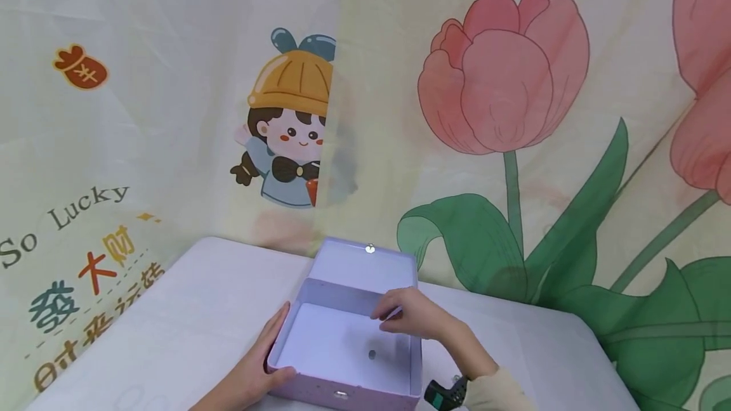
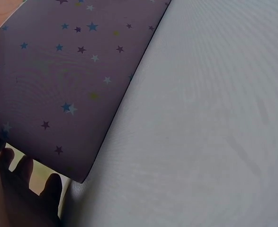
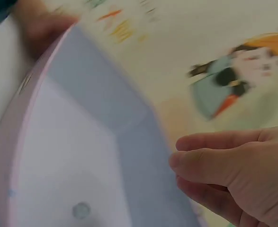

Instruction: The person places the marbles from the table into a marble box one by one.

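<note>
A lilac box (image 1: pixel 344 341) stands on the table with its lid (image 1: pixel 363 266) tipped back and its inside pale. My left hand (image 1: pixel 259 357) grips the box at the left, thumb at the front corner and fingers along the side; the left wrist view shows the star-printed outer wall (image 2: pixel 77 71). Over the box's right part hovers my right hand (image 1: pixel 417 316), fingers loosely bent and thumb near the index finger (image 3: pixel 224 161), with nothing visible between them. A small round greyish object (image 1: pixel 372 354) lies on the box floor, also visible in the right wrist view (image 3: pixel 81 210).
A white-covered table (image 1: pixel 228 290) bears the box. Behind it hangs a printed cloth with a large tulip (image 1: pixel 508 81), a cartoon figure (image 1: pixel 294 132) and lettering. The right wrist carries a dark band-like device (image 1: pixel 445 394).
</note>
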`<state>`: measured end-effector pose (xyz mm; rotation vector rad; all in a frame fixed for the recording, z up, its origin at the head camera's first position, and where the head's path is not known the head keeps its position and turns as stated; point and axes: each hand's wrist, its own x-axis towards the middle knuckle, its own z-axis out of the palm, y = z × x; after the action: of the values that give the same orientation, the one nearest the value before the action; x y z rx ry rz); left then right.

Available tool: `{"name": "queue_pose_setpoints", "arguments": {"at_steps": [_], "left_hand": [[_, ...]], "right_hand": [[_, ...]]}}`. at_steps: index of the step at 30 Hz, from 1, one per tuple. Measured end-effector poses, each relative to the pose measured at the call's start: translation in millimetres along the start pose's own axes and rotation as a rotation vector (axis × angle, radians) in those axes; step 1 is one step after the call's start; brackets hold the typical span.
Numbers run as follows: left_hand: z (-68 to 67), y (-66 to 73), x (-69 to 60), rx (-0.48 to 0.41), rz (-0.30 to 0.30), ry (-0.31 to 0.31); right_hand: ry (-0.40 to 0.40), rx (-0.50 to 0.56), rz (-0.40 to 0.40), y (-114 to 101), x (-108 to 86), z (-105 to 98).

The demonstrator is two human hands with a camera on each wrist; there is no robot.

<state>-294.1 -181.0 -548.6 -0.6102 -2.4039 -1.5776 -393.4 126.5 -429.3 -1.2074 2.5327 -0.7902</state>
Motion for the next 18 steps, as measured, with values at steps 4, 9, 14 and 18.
{"name": "queue_pose_setpoints", "arguments": {"at_steps": [4, 9, 14, 18], "left_hand": [[4.9, -0.6, 2.0, 0.005, -0.007, 0.004], [6.7, -2.5, 3.0, -0.004, -0.011, 0.0], [3.9, -1.5, 2.8, -0.032, -0.028, -0.013], [2.4, -0.4, 3.4, -0.055, -0.034, -0.021]], "right_hand": [[0.225, 0.075, 0.024, 2.9, -51.0, -10.2], [0.349, 0.066, 0.208, 17.2, -116.1, -8.3], [0.318, 0.079, 0.443, 38.5, -167.2, 3.4], [0.286, 0.105, 0.554, 53.7, -192.9, 17.4]]}}
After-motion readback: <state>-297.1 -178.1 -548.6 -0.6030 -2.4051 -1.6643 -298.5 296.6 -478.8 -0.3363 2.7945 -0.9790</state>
